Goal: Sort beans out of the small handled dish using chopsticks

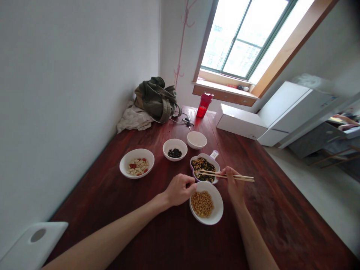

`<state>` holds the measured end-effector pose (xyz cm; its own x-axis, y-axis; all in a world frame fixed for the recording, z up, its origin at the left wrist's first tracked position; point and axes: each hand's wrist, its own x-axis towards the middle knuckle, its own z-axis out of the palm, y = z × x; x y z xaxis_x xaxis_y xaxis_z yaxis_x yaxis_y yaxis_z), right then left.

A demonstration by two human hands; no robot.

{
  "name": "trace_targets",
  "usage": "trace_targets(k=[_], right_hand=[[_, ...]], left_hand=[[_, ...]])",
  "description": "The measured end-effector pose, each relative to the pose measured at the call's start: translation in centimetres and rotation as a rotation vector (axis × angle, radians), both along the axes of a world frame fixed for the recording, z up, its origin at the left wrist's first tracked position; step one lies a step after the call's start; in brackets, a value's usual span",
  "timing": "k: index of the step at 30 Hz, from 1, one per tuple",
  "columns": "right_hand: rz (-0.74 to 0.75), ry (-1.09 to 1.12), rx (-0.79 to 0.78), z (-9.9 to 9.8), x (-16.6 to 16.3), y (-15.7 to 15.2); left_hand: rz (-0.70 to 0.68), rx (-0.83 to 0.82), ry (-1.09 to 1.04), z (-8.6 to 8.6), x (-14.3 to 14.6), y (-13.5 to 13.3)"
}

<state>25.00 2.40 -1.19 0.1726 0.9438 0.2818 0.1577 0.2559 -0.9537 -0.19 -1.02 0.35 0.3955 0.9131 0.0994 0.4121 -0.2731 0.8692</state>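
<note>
Right hand's grip point(233, 185) clamped on one pair of wooden chopsticks point(225, 176), tips over the handled dish point(206, 156) of beans.

Left hand point(178, 190), fingers curled together, sits just beside the soybean bowl point(217, 202); a knock could tip it, and slipping tips could scatter beans on the bench point(267, 210). Three other white bowls point(174, 144) stand beyond, five dishes in all.

Wooden chopsticks point(239, 177) in right hand point(234, 186)
</note>
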Motion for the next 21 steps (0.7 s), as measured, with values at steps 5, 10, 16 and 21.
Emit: trace_targets(k=[5, 10, 16, 21], right_hand=[[-0.007, -0.025, -0.004, 0.05, -0.07, -0.05], [-0.023, -0.045, 0.006, -0.37, 0.18, 0.16], [-0.019, -0.051, 0.002, -0.14, 0.08, 0.02], [-0.012, -0.067, -0.003, 0.06, -0.05, -0.08]], left_hand=[[0.001, 0.001, -0.003, 0.02, 0.02, -0.03], [-0.007, 0.012, 0.002, -0.18, 0.01, 0.04], [-0.006, 0.012, 0.001, -0.03, -0.01, 0.04], [-0.007, 0.009, -0.004, -0.01, -0.02, 0.01]])
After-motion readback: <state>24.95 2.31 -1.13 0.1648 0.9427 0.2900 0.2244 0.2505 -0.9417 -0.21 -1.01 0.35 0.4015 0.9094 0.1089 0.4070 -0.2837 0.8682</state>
